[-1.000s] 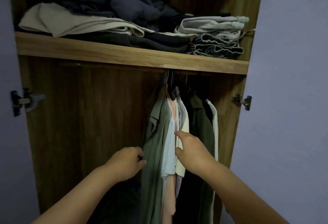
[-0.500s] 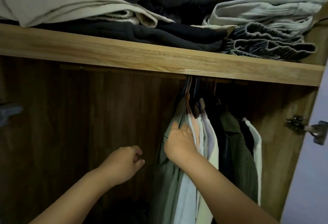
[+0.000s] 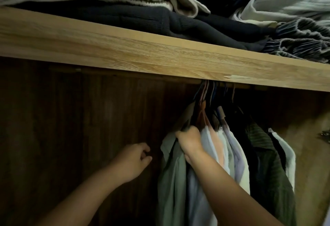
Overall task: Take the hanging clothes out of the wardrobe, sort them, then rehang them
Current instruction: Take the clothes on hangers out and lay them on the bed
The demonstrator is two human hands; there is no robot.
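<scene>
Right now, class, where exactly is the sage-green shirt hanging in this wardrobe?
In the head view, the sage-green shirt hangs leftmost on the rail, right of centre under the wooden shelf, gripped near its shoulder by the right hand.

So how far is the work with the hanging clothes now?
Nothing looks done: the hanging clothes all hang under the shelf. In hand: the right hand grips the green shirt near its top; the left hand holds nothing. Taking out, sorting and rehanging are all left.
</scene>
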